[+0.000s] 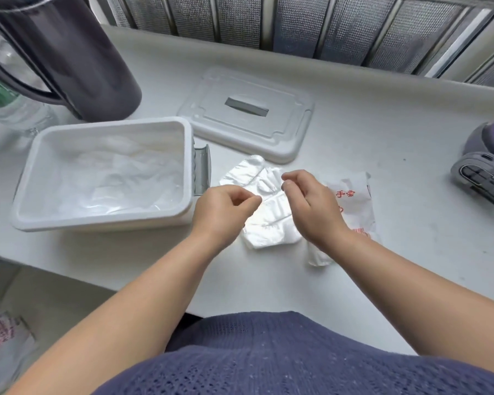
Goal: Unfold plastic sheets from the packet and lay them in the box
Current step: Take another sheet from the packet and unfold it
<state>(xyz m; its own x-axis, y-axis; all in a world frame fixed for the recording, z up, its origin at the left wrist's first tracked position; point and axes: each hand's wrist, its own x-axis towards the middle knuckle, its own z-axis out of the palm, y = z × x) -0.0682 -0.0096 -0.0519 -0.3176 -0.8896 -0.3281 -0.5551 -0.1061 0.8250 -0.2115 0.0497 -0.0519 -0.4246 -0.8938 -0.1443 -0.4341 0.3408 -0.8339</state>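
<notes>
Blue knit top fills the bottom, closest of all. Two bare arms reach out from it over the white table.

The left hand has its fingers curled in, and its thumb and first finger pinch the near-left edge of a sheet. The right hand is curled too, and its thumb and first finger pinch the same sheet a little farther back. The sheet is thin, see-through plastic. It is partly folded and sits between the two hands, just right of the box.

The packet lies flat under the right hand and wrist. It is white with red writing.

The box is white and open. Crumpled sheets already lie inside it.

Behind the hands, the lid lies flat on the table, apart from the box. A dark jug stands at the far left with a clear bottle beside it. A purple and grey thing sits at the far right.
</notes>
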